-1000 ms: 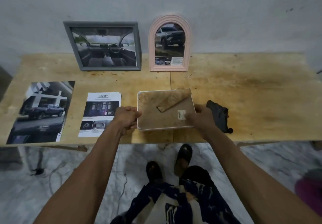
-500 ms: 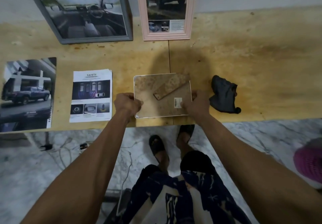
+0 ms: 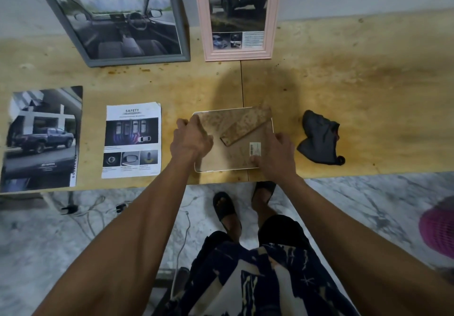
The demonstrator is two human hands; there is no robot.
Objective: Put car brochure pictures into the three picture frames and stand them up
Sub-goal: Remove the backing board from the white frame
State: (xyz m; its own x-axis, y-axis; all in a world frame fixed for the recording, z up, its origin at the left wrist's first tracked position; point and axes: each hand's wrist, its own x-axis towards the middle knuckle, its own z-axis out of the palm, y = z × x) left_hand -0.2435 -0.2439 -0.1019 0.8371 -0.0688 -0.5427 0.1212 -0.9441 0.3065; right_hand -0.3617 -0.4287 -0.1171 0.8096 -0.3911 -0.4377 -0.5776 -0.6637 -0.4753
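Brown-backed white frame (image 3: 233, 153) face down at tabletop (image 3: 344, 89) near edge, left hand (image 3: 190, 141) gripping its left side, right hand (image 3: 277, 154) gripping its right; grey frame (image 3: 115, 18), pink arched frame (image 3: 238, 15) upright at far edge, both filled

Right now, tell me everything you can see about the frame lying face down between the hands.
The third frame lies flat, back up, near the table's front edge. It has a thin white rim with rounded corners and a mottled brown board back. A fold-out stand strip runs diagonally across it; a small barcode sticker sits near the right side. The left hand grips its left edge; the right hand holds its lower right corner.
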